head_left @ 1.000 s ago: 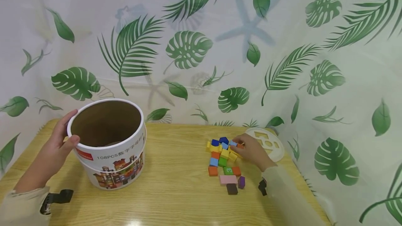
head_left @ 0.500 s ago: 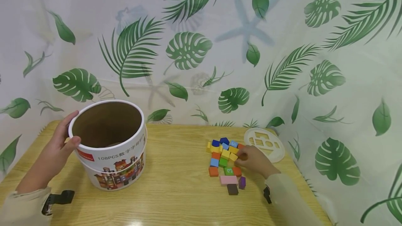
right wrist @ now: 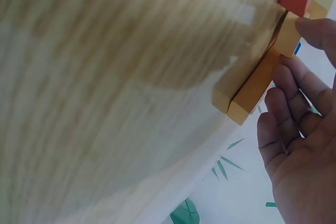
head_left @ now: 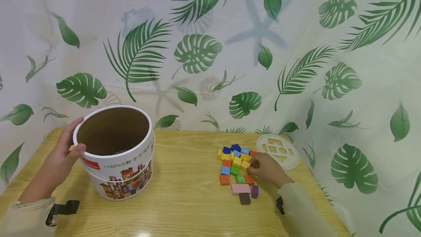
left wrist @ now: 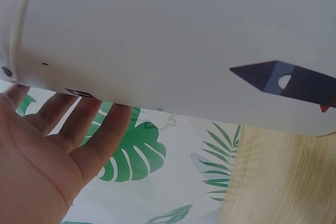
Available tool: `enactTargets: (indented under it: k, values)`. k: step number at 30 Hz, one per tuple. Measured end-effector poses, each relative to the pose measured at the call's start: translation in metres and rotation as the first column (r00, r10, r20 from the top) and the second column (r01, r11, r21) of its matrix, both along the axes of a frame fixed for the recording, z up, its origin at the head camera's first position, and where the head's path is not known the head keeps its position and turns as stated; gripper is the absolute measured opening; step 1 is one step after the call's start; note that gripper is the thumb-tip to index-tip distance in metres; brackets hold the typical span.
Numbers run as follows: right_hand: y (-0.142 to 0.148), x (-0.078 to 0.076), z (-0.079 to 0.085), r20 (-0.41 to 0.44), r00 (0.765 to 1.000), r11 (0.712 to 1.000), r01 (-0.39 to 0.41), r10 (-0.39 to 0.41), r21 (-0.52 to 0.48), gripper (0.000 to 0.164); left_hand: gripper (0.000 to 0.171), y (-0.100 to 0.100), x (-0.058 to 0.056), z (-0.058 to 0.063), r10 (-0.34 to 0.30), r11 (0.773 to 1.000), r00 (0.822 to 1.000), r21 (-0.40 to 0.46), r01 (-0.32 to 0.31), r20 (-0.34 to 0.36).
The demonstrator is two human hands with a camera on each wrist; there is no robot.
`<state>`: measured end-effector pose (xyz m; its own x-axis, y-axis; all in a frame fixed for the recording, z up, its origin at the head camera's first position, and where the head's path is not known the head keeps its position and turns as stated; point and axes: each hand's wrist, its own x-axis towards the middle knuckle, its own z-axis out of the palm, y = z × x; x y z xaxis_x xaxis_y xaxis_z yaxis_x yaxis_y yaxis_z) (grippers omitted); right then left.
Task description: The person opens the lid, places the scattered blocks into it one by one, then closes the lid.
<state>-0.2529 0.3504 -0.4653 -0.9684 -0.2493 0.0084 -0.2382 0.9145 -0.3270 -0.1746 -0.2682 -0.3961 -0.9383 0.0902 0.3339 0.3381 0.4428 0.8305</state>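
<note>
A large white bucket (head_left: 128,178) with block pictures printed on it stands at the left, mouth up. My left hand (head_left: 60,154) rests on its side, thumb at the rim and fingers spread along the outer wall. In the left wrist view the fingertips (left wrist: 118,111) touch that wall, with the palm apart from it. At the right lies a flat group of small coloured blocks (head_left: 235,161). My right hand (head_left: 269,169) is at its right side, thumb and index finger pinching a yellow block (right wrist: 289,34). Long orange-yellow blocks (right wrist: 257,82) lie close beside it in the right wrist view.
A pale disc with cut-out shapes (head_left: 279,151) lies just behind my right hand. Pink (head_left: 241,188), dark brown (head_left: 245,198) and purple (head_left: 254,191) blocks lie at the group's near end. A leaf-patterned curtain (head_left: 210,94) hangs behind the wooden table (head_left: 184,193).
My right hand has drawn back towards me and slightly right, off the light blue numbered block, to the group's right edge. It has barely moved since half a second ago. The left hand stays on the bucket.
</note>
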Motion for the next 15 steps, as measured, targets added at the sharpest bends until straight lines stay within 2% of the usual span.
enactTargets:
  k: [8,15]
  values:
    - [0.0021,0.0045,0.001,-0.029,0.999,0.997,-0.027,0.025,-0.072,0.021,0.072,0.0006,0.0003,0.0018,0.008,1.0,1.0,-0.003,-0.008,0.009]
    - [0.0037,0.0049,0.0087,-0.097,0.995,0.992,-0.034,0.022,-0.12,0.018,0.072,0.0002,0.0001,0.0016,0.004,1.0,1.0,0.0,-0.004,0.006]
